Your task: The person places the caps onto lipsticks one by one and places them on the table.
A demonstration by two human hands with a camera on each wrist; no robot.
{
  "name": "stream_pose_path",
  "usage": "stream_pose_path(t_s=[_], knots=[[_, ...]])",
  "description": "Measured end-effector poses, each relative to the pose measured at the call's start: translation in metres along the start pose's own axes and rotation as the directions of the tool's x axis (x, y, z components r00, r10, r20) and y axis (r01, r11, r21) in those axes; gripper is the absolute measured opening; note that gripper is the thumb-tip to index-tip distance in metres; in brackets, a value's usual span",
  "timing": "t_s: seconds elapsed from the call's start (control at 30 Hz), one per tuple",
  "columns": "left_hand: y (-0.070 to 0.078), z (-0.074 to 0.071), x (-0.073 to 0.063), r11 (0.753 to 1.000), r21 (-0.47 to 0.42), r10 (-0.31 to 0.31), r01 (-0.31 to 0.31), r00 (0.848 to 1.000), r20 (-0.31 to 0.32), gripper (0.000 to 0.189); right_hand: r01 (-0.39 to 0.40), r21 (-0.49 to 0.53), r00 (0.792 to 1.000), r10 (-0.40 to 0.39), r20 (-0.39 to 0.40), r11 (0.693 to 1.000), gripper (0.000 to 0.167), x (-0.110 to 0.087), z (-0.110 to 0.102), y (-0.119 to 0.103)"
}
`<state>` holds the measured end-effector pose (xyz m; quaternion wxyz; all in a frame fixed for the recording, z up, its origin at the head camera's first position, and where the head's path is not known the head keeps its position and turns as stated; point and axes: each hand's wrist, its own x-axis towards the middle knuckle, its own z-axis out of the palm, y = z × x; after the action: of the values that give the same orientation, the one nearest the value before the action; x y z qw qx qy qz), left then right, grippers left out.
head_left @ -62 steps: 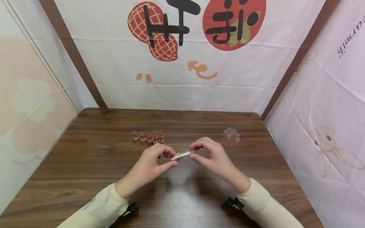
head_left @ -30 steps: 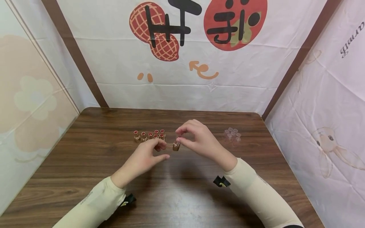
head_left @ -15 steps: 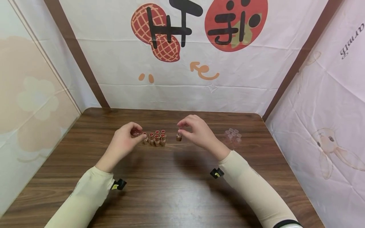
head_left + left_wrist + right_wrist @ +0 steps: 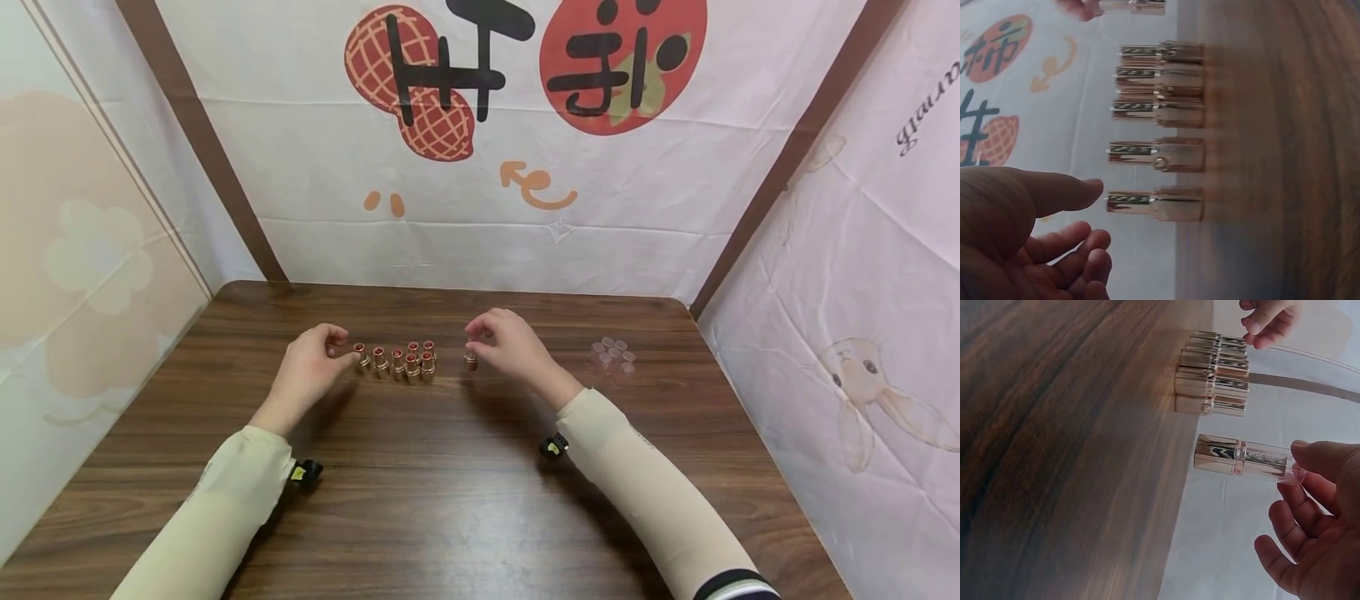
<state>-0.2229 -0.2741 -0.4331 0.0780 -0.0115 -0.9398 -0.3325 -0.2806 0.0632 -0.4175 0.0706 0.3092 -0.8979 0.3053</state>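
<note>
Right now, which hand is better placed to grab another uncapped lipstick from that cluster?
Probably the left hand: it is open right beside the uncapped lipsticks, while the right hand holds the capped lipstick.

The clear caps [image 4: 612,354] look too faint to count.

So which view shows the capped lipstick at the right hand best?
The right wrist view: the capped lipstick fills the frame, gold base on the table, clear cap at the right hand fingertips. The head view shows it tiny beside that hand. The left wrist view catches it cut off at the top edge.
</note>
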Motion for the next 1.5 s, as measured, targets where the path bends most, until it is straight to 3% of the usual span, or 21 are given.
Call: stream_pose_path(t_s=[0.43,0.67,1.0,1.5], knots=[[-0.013,0.02,0.004,0.999,0.024,-0.025,0.025,1.0,0.013,0.048,-0.046,-0.029,0.996,0.048,0.077,0.999,0.02,0.016,0.011,0.001],[-0.016,0.025,0.003,0.999,0.029,-0.03,0.029,0.999,0.024,0.046,-0.071,-0.024,0.991,0.073,0.115,0.997,0.025,0.021,0.015,0.003],[-0.016,0.027,0.004,0.999,0.029,-0.015,0.015,1.0,-0.011,0.038,-0.091,-0.043,0.989,0.096,0.11,0.995,0.023,0.022,0.02,0.006],[-0.019,0.033,0.008,0.999,0.043,-0.025,0.022,0.998,0.064,0.035,-0.076,-0.107,0.987,0.09,0.131,0.991,0.029,0.02,0.017,0.003]])
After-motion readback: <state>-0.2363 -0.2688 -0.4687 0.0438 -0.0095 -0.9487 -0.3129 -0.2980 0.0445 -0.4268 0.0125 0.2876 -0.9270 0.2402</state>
